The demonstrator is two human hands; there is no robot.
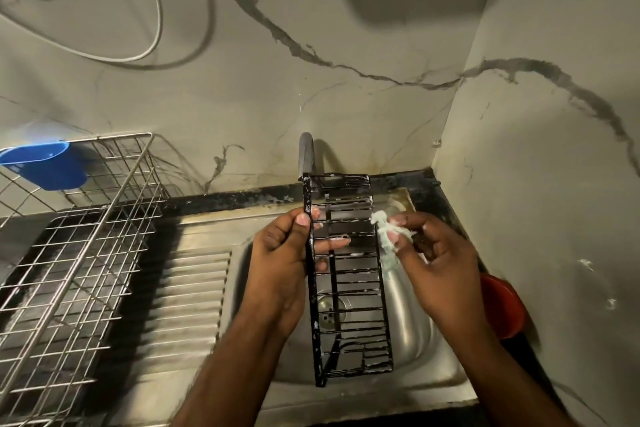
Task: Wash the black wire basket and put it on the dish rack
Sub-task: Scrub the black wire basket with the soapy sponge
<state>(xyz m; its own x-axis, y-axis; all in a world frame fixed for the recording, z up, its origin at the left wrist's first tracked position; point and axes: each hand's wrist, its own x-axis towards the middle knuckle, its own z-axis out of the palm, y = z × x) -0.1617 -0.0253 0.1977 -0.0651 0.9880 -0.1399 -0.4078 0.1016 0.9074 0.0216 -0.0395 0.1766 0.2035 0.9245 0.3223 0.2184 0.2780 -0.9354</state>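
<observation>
Suds fleck the basket [348, 274], which puts the job in its soaping stage, by my reading: scrubbing is under way, rinsing and racking are not yet done. The left hand [280, 253] has its grip clamped on the basket's left side bar, thumb on top of the bar and fingers curled through the wires beneath, holding it lengthways over the sink [408, 333]. Just right of that grip, across the width of the basket, the right hand [440, 260] pinches a foamy scrubber [386, 236] between fingertips and thumb, pressed to the basket's right edge near its far end. White foam shows along the far wires and in spots down the left bar; the near end looks less lathered, so it may want more scrubbing.

Below the grip, the drain shows through the wires. Beyond the basket's far end stands the tap [306, 154]; no water can be seen running from it. Well to the left of the left grip, past the ribbed drainboard [187, 288], sits the rack [69, 253] on the table, with a blue cup [45, 163] hooked on its far rim. A red bowl [502, 305] peeks out right of the right wrist.
</observation>
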